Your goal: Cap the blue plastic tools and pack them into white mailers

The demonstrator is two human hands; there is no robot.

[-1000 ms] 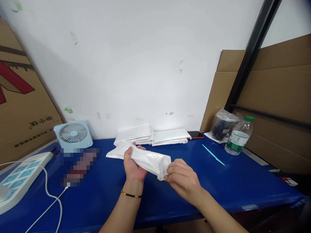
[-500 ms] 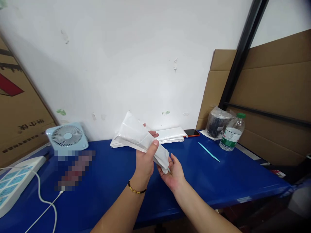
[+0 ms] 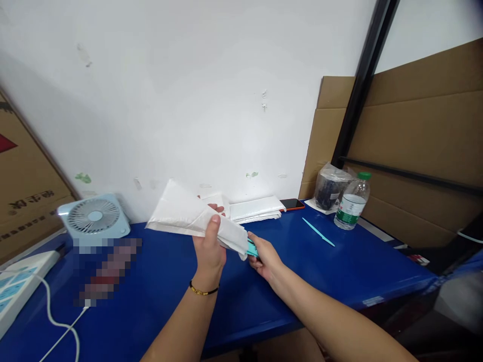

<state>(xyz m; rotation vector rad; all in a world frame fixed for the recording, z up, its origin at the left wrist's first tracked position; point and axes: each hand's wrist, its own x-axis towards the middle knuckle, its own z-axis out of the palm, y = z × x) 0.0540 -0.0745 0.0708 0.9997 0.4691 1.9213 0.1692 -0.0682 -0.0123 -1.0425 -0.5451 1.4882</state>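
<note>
My left hand is closed around a white plastic packet, thumb on top, with the packet slanting down to the right. At the packet's lower right end, turquoise plastic pieces show, pinched in my right hand; their far ends are hidden inside the packet. A slim turquoise stick shaped like a small knife lies on the table to the right of my right hand. Behind my left hand rests a pile of flat white packets against the wall.
On the blue table stand a light blue fan and a white power strip at left. A phone, a bagged dark object and a water bottle sit at back right. Cardboard leans behind them.
Turquoise pieces now show between my right hand and the packet's end. The packet has swung to a flatter slant, and its upper end has moved left and lower. The view has shifted slightly.
</note>
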